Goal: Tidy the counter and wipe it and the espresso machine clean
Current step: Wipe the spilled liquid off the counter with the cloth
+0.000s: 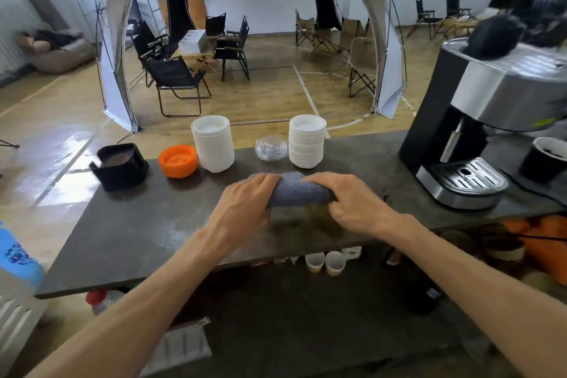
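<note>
1. Grey cloth (299, 192) lay rolled on the dark counter (147, 224) at centre frame, its long axis running left-right.
2. Left hand (245, 202) and right hand (352, 202) each closed over one end.
3. Espresso machine (478, 120) stood right, nearer the right hand.

A hall set up like a camp lounge

Past the bar stands a big arched tent (116, 40) on the wooden floor (270, 92), with black folding chairs (175, 83) and tan ones (362, 64) gathered inside around a small table bearing a white box (193, 41). A beanbag (58, 50) slumps by the left wall (something dark lies on it, too blurred to name). More folding chairs (425, 17) stand at the far right.
</note>
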The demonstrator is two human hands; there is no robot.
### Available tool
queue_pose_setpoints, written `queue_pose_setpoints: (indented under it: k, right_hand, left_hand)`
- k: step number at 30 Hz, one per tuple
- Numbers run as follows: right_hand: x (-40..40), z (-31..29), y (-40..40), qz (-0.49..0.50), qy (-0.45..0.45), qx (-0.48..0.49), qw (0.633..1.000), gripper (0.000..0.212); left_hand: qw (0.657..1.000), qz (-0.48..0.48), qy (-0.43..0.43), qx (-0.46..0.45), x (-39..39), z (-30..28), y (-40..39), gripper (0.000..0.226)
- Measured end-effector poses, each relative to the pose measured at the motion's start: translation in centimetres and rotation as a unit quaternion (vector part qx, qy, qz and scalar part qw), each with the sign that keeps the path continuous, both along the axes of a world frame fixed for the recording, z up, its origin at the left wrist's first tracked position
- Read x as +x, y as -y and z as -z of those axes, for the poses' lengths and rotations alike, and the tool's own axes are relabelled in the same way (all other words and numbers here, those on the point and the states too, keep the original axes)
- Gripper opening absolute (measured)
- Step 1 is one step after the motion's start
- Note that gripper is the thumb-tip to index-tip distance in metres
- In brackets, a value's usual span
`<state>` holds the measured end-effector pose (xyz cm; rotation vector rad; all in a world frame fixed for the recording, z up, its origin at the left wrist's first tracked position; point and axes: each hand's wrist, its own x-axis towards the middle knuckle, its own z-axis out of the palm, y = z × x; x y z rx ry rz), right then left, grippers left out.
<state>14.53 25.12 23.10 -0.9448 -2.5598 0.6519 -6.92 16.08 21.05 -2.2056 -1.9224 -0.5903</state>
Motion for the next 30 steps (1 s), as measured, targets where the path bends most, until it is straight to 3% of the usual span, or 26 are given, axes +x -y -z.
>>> queue_pose_setpoints:
  k: [4, 9, 12, 15, 17, 22, 26, 30]
  right_hand:
    - [1.1, -0.5, -4.6, 0.031, 0.021, 0.03, 0.999, 0.055]
    - [1.2, 2.0, -8.0, 0.044, 0.087, 0.068, 0.993, 0.059]
    - [1.4, 5.1, -8.2, 0.05, 0.15, -0.005, 0.987, 0.068]
    - [1.8, 7.0, -8.0, 0.0, 0.208, -0.065, 0.976, 0.072]
    - [1.9, 7.2, -7.9, -0.009, 0.209, -0.079, 0.975, 0.07]
    - [2.5, 7.8, -6.5, -0.016, 0.188, -0.099, 0.977, 0.073]
    - [2.9, 9.4, -5.3, -0.007, 0.155, -0.091, 0.984, 0.07]
    - [2.7, 9.0, -5.2, -0.004, 0.165, -0.085, 0.983, 0.07]
  left_hand:
    - [1.0, -0.021, 0.006, 0.016, 2.3, 0.3, -5.1, 0.046]
    - [0.998, -0.056, 0.028, -0.016, 3.8, 3.4, -8.3, 0.043]
    - [0.994, -0.056, 0.06, -0.068, 4.3, 6.1, -8.6, 0.044]
    - [0.98, -0.045, 0.087, -0.171, 4.6, 7.3, -8.2, 0.068]
    - [0.971, -0.036, 0.097, -0.215, 4.7, 7.1, -8.0, 0.077]
    - [0.956, -0.011, 0.104, -0.274, 4.4, 7.2, -7.3, 0.075]
    - [0.949, -0.001, 0.183, -0.257, 4.4, 7.6, -6.5, 0.073]
    - [0.955, 0.003, 0.16, -0.25, 4.0, 8.0, -6.6, 0.064]
